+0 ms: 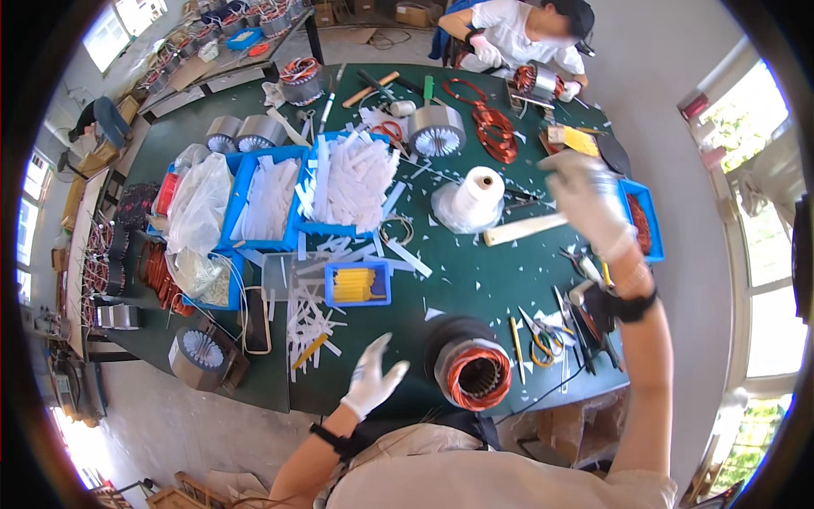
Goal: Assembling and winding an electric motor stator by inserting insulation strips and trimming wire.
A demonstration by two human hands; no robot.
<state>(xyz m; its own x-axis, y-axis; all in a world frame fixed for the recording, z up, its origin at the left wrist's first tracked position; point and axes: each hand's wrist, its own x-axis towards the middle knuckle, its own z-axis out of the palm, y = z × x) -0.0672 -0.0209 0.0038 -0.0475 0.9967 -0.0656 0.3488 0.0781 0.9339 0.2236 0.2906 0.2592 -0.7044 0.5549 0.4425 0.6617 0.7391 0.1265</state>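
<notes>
My left hand (373, 379), in a white glove, hovers by the near table edge with fingers spread and nothing in it. To its right stands a motor stator (472, 375) with a ring of copper windings facing up. My right hand (589, 204), also gloved, is stretched out over the right side of the table; motion smears its fingers. Beneath or beside it a silvery cylinder (607, 185) partly shows, and I cannot tell whether the hand touches it. A flat wooden stick (526, 229) lies just left of that hand.
Blue bins (270, 199) of white paper strips stand left, near a small tray of yellow strips (354, 284). A white thread spool (477, 197) stands mid-table. Scissors (547, 343) and pliers lie right. Copper coils (494, 131) lie farther back. Across the table a person (530, 38) handles another stator (538, 81).
</notes>
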